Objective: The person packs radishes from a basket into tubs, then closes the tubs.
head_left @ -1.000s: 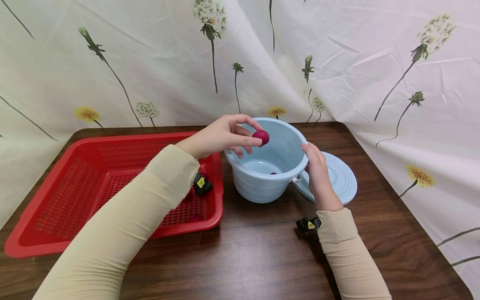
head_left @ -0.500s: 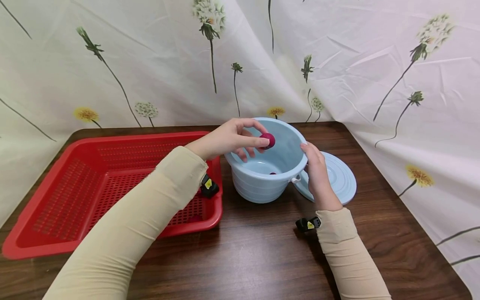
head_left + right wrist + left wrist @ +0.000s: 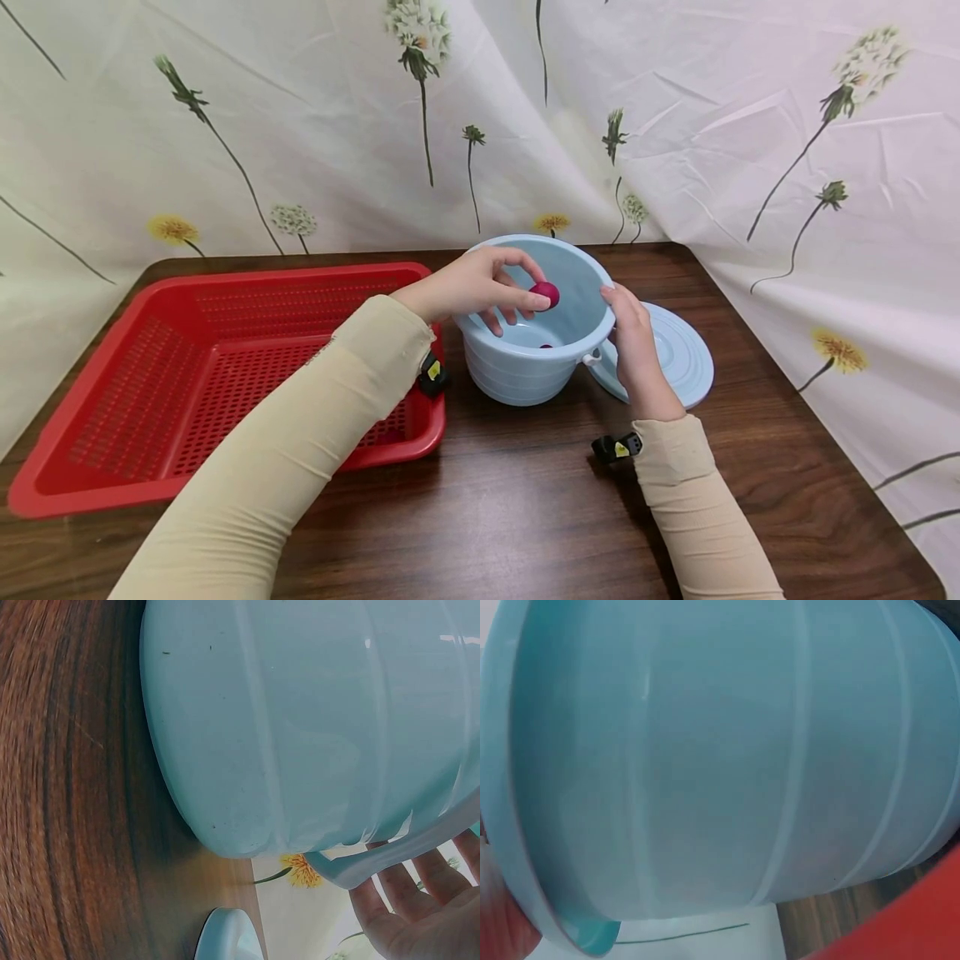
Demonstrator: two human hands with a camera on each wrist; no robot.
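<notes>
A small dark-pink ball (image 3: 547,293) is pinched between the thumb and forefinger of my left hand (image 3: 480,283), just inside the mouth of the light-blue bucket (image 3: 517,379). The other fingers of that hand hang over the bucket's left rim. On the bucket's right side my right hand (image 3: 636,350) grips the rim; in the right wrist view its fingers (image 3: 409,892) lie along the bucket's handle (image 3: 420,844). A second dark-pink piece (image 3: 547,346) shows at the bottom of the bucket, mostly hidden by the front rim. The bucket wall (image 3: 705,765) fills the left wrist view.
A red perforated basket (image 3: 187,292) stands left of the bucket, partly under my left arm, with a dark-red round thing (image 3: 392,435) in its near corner. The blue lid (image 3: 686,354) lies right of the bucket on the wooden table (image 3: 495,508). A flowered cloth (image 3: 337,125) hangs behind.
My left hand has moved right and slightly down with the ball, from the bucket's left rim further over its opening. The right hand and the bucket have stayed in place.
</notes>
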